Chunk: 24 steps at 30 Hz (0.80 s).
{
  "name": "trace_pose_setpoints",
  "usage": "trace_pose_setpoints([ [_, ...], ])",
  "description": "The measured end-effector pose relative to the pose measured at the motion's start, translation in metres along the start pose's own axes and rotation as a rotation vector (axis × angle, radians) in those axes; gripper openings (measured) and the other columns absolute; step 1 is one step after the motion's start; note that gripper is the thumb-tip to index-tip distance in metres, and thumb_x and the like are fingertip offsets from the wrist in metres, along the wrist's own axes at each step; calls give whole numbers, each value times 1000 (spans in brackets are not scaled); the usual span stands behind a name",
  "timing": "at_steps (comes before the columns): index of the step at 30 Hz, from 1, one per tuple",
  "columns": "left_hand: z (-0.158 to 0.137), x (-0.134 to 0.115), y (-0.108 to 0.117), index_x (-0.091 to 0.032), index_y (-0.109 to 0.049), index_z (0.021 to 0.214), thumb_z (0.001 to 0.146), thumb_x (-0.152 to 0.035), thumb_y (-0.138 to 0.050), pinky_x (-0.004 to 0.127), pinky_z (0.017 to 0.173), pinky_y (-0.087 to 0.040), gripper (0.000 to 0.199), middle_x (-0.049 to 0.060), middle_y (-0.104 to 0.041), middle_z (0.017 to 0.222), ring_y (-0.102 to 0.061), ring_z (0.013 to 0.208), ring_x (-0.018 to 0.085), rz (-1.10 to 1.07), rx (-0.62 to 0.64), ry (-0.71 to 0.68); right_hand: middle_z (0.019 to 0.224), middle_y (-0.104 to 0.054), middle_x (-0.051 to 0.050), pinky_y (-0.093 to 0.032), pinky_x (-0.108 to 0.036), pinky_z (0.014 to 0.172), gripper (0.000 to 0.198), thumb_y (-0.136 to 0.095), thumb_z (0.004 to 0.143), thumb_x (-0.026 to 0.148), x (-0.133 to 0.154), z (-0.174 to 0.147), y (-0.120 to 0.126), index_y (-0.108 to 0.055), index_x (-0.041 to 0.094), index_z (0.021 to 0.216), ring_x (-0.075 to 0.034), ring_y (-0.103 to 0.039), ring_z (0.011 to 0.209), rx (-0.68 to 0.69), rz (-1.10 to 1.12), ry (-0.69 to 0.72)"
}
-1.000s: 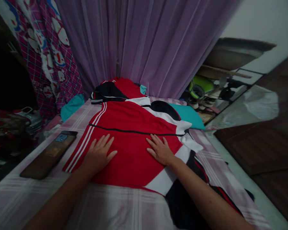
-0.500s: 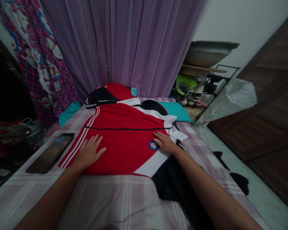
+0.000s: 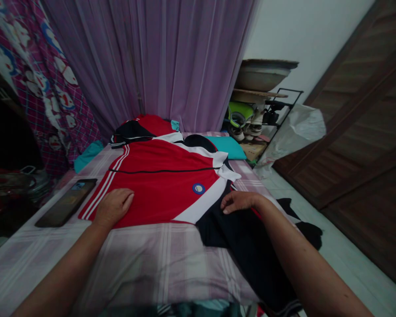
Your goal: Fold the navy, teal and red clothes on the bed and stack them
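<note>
A red, white and black track jacket (image 3: 152, 191) lies spread sideways on the bed, with a dark zip line, white side stripes and a round blue badge (image 3: 198, 188). My left hand (image 3: 114, 207) rests on its red part beside the stripes. The fingers are curled inward, and what they hold, if anything, is hidden. Over the jacket's black sleeve (image 3: 251, 237), my right hand (image 3: 239, 201) is bent into a pinch at the cloth near the shoulder. The sleeve runs down toward the bed's near right edge.
A phone (image 3: 67, 202) lies left of the jacket on the checked bed sheet (image 3: 141, 259). Behind are another red and black garment (image 3: 135, 130) and a turquoise folded item (image 3: 229, 147). A shoe rack (image 3: 257, 119) stands beyond, right. Dark cloth (image 3: 308, 233) shows at the right edge.
My hands were flat on the jacket with fingers stretched. Now both are curled; the right has moved from the badge to the black sleeve. The view has shifted right.
</note>
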<state>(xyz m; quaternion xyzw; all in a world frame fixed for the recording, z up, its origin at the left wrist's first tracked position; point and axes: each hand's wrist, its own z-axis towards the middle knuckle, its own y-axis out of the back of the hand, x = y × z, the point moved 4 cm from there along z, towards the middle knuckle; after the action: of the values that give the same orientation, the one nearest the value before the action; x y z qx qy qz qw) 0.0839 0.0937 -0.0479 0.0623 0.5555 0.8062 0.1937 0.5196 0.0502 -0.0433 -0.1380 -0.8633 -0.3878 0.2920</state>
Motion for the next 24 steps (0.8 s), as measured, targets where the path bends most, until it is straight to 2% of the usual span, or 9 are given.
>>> trace_pose_setpoints([
  [4, -1, -1, 0, -20, -69, 97, 94, -43, -27, 39, 97, -48, 47, 12, -74, 105, -66, 100, 25, 44, 0, -13, 76, -72, 0, -47, -26, 67, 29, -78, 61, 45, 4, -6, 0, -76, 22, 78, -18, -63, 74, -34, -159, -29],
  [8, 0, -1, -1, -19, -69, 98, 94, -43, -27, 38, 95, -49, 48, 12, -74, 105, -66, 99, 25, 62, 25, -12, 75, -72, 0, -45, -25, 65, 22, -69, 75, 41, 25, -9, 19, -76, 21, 82, -17, -63, 71, -147, -310, 33],
  [11, 0, 0, -2, -19, -69, 99, 94, -42, -28, 37, 96, -49, 48, 12, -74, 106, -67, 100, 24, 74, 24, -20, 88, -75, -3, -46, -27, 73, 21, -61, 84, 34, 51, 5, 31, -76, 22, 93, -20, -66, 82, -382, -470, 33],
  [13, 0, 1, -4, -19, -70, 99, 95, -42, -28, 36, 95, -49, 47, 11, -74, 105, -67, 99, 24, 81, 8, -34, 106, -74, -6, -46, -31, 83, 25, -57, 88, 32, 65, 19, 29, -74, 24, 106, -23, -66, 99, -553, -565, 21],
  [15, 0, 4, -6, -19, -70, 97, 94, -42, -29, 37, 92, -50, 47, 11, -75, 103, -68, 97, 24, 82, -13, -47, 125, -68, -7, -44, -36, 92, 32, -58, 89, 32, 70, 32, 21, -68, 26, 119, -26, -60, 116, -628, -628, 15],
  [17, -1, 7, -9, -19, -70, 96, 94, -42, -30, 37, 89, -52, 46, 11, -75, 101, -68, 94, 24, 72, -39, -63, 136, -62, -7, -42, -39, 98, 39, -58, 89, 32, 64, 36, 15, -63, 26, 128, -26, -55, 125, -649, -633, 14],
  [19, -1, 10, -12, -19, -70, 95, 94, -42, -32, 37, 87, -52, 45, 10, -75, 99, -68, 92, 24, 54, -65, -80, 136, -61, -8, -42, -37, 98, 40, -55, 91, 33, 48, 26, 18, -62, 24, 130, -26, -55, 124, -705, -582, -25],
  [22, -1, 11, -14, -19, -69, 96, 94, -42, -33, 37, 86, -52, 43, 10, -75, 98, -68, 90, 24, 28, -92, -106, 126, -68, -10, -47, -35, 89, 43, -52, 92, 43, 12, -4, 33, -63, 23, 128, -27, -63, 113, -800, -476, -250],
  [24, -1, 10, -10, -19, -69, 95, 94, -42, -34, 38, 86, -52, 42, 11, -74, 96, -67, 90, 24, 18, -131, -117, 118, -71, -11, -48, -35, 84, 50, -53, 90, 52, -11, -22, 38, -64, 21, 128, -28, -66, 106, -778, -409, -411],
])
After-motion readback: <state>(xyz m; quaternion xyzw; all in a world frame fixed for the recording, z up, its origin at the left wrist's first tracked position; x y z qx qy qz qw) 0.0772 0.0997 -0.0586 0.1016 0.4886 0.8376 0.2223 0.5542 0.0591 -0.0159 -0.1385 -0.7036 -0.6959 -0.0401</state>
